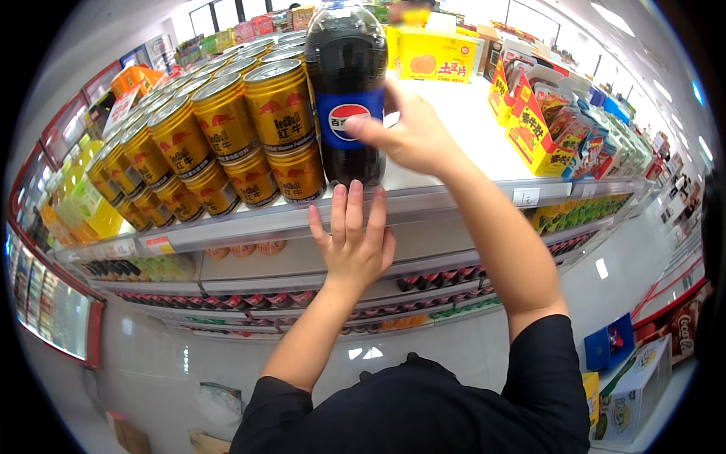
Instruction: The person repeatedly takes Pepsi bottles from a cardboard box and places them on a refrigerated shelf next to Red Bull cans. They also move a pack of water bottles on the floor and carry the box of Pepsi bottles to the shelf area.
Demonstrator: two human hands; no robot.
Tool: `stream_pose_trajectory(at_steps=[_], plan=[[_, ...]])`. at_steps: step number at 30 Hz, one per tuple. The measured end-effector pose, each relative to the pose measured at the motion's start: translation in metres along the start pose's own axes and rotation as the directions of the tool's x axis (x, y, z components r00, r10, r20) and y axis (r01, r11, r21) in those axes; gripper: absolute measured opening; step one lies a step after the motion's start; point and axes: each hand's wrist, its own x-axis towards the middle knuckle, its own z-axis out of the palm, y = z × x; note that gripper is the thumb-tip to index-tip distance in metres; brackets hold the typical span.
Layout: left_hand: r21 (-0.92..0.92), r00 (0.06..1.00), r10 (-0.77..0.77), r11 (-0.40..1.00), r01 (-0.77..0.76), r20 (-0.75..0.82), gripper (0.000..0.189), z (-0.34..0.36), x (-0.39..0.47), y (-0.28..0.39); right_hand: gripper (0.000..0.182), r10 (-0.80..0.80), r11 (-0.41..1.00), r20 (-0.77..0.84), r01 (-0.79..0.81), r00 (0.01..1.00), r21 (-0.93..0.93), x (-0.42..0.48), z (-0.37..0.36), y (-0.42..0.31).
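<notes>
A large Pepsi bottle [347, 68] of dark cola with a blue label stands upright at the front of the white top shelf [442, 125]. My right hand [411, 127] grips it around the label, thumb across the front and the other fingers hidden behind. Below, my left hand [354, 241] has its fingers spread, with the fingertips at the bottle's base and the palm over the shelf's front edge. Gold Red Bull cans [281, 108], stacked two high in rows, stand close beside the bottle on the left.
A yellow snack carton [434, 54] sits behind the bottle. Red and yellow display boxes [533, 133] of packets line the right. Bottles of yellow drink [93, 193] stand far left. Lower shelves hold more bottles [442, 278]. Cartons [632, 391] rest on the floor at right.
</notes>
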Motion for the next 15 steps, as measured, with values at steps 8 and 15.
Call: stream_pose_trajectory(at_steps=[8, 15], plan=[[-0.103, 1.0, -0.002, 0.995, 0.002, 0.005, 0.08, -0.03, 0.013, -0.004, 0.054, 0.253, 0.925, -0.219, -0.169, 0.943, 0.341, 0.092, -0.044, 0.028], [-0.02, 0.993, 0.087, 0.996, -0.085, 0.084, 0.075, -0.021, 0.022, 0.001, 0.063, 0.283, 0.957, -0.172, -0.29, 0.944, -0.012, 0.217, -0.041, 0.123]])
